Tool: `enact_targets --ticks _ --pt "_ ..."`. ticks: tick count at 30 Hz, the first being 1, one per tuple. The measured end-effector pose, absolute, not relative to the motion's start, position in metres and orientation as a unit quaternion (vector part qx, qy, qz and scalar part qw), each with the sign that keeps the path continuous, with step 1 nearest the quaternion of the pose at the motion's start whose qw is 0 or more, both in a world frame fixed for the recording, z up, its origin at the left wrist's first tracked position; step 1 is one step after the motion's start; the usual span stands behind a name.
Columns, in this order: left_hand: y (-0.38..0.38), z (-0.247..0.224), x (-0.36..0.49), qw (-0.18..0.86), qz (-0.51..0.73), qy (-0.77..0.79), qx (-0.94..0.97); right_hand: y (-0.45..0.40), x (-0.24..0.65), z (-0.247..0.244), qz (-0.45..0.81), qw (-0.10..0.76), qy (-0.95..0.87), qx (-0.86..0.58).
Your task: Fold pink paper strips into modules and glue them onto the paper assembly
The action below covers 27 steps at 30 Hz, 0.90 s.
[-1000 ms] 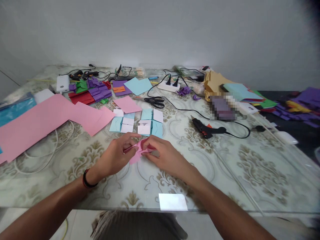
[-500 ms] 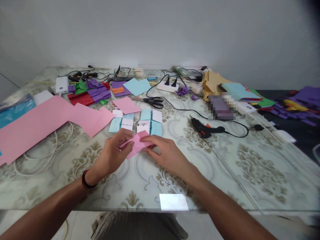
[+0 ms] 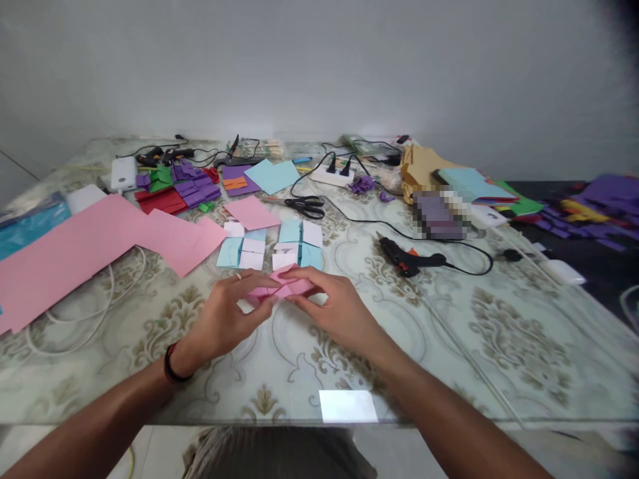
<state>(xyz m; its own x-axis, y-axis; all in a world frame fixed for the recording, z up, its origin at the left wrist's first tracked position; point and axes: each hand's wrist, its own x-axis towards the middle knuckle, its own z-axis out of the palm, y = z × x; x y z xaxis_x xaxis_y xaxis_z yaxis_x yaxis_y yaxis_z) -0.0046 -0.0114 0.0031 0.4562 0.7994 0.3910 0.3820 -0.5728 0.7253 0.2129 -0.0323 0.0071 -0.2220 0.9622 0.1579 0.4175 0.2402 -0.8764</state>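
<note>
The pink paper (image 3: 288, 289) is a small folded piece with creased flaps, held just above the table (image 3: 164, 396) at the near middle. The left hand (image 3: 224, 316) pinches its left end, fingers laid over the top and thumb beneath; the right hand (image 3: 337, 299) grips the right end between thumb and fingers.

Just beyond lie two flat, roughly square folded pieces (image 3: 241, 251) in pale blue and white, their flaps meeting along the middle. A smooth pink square (image 3: 252, 213) touches the far edge of the left one, and black-handled scissors (image 3: 309, 207) rest farther right.

To the right, a black glue gun (image 3: 412, 258) with an orange trigger trails a thin cord. Long, flat pink sheets (image 3: 70, 256) spread across the left, over a looped white cable (image 3: 94, 332). At the far left, purple strips (image 3: 197, 188) with sharp pleats overlap red ones. The table's glossy surface shows a brown leafy pattern.
</note>
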Motion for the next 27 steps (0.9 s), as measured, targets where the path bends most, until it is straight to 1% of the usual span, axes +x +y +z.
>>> enact_targets --ticks 3,10,21,27 --pt "-0.0103 0.0013 -0.0053 0.282 0.372 0.351 0.812 -0.0317 0.2135 0.0051 0.358 0.372 -0.693 -0.503" --pt "-0.0096 -0.0009 -0.0049 0.284 0.364 0.366 0.808 -0.0311 0.2122 -0.0001 0.381 0.362 -0.697 -0.489" --pt "-0.0137 0.0064 -0.0042 0.296 0.349 0.402 0.793 -0.0317 0.2144 -0.0008 0.360 0.432 -0.698 -0.443" --pt "-0.0151 0.0061 -0.0020 0.273 0.393 0.388 0.787 -0.0336 0.2114 0.0024 0.359 0.443 -0.704 -0.423"
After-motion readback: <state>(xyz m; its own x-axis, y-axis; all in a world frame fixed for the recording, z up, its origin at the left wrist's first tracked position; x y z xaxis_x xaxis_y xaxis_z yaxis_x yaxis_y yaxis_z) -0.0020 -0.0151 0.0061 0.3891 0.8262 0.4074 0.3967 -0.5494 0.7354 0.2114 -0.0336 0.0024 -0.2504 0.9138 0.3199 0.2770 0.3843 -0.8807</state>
